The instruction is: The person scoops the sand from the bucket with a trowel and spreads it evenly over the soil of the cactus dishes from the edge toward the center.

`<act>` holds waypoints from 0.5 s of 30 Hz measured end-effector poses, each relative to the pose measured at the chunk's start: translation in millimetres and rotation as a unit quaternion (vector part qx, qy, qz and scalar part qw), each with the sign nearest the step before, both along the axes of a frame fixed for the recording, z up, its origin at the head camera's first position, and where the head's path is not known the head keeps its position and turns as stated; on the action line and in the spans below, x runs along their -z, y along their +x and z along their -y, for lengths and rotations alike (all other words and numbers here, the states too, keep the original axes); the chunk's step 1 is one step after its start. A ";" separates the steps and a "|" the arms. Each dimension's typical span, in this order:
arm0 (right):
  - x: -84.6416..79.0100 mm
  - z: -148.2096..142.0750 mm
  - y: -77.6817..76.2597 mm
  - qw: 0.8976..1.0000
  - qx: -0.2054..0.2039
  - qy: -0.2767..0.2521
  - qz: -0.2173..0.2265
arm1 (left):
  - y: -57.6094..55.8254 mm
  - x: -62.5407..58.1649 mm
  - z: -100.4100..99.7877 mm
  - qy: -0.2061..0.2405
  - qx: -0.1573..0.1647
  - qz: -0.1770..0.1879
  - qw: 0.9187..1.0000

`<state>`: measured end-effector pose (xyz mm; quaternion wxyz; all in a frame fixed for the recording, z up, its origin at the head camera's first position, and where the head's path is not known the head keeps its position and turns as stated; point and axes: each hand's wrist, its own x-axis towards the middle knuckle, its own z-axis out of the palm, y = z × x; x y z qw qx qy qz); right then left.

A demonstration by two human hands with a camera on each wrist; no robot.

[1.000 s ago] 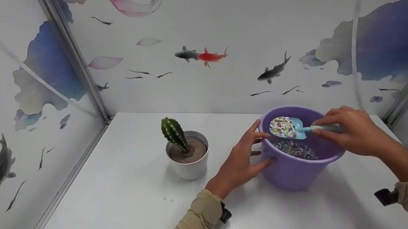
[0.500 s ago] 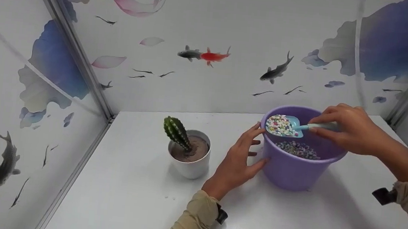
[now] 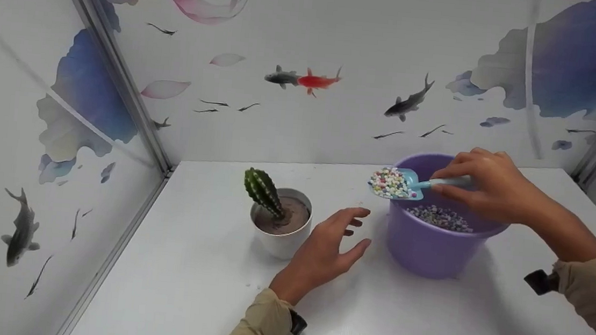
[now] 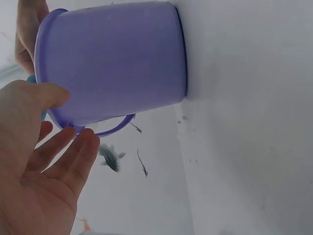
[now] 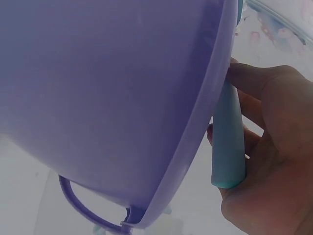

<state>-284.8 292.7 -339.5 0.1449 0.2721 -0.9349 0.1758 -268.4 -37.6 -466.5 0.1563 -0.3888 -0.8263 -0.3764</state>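
My right hand point(image 3: 490, 184) grips the handle of a light blue scoop point(image 3: 415, 195), its thumb and fingers curled round it. The scoop's blade, heaped with small multicoloured pebbles point(image 3: 387, 183), reaches out over the left rim of a purple bucket point(image 3: 431, 249). More pebbles point(image 3: 440, 218) lie inside the bucket. In the right wrist view the scoop handle point(image 5: 228, 142) lies within the hand. My left hand point(image 3: 326, 248) is off the bucket, between it and a cactus point(image 3: 263, 191) planted in a white pot point(image 3: 283, 244). Its fingers are spread and relaxed.
A white table point(image 3: 370, 325) carries the pot and the bucket. A few tiny specks lie on it near the pot. White panels point(image 3: 289, 26) printed with fish and petals stand behind and at the sides. The bucket's purple handle point(image 4: 117, 128) hangs at its side.
My left hand has let go of the bucket and drawn left, toward the pot. My right hand has carried the loaded scoop leftward, from above the bucket's inside to past its rim.
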 end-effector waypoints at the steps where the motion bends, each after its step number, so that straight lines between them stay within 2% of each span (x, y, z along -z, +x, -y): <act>1: -0.3 3.0 -0.4 1.000 0.000 0.000 0.005 | 1.6 0.3 4.0 -0.002 0.000 -0.002 1.000; 9: -0.2 29.0 -2.5 1.000 -0.009 0.000 0.024 | 15.6 0.4 36.0 -0.002 -0.009 -0.014 1.000; 15: 6.5 44.2 -4.4 0.999 -0.014 0.001 0.041 | 26.1 -1.3 57.4 -0.002 -0.026 -0.014 1.000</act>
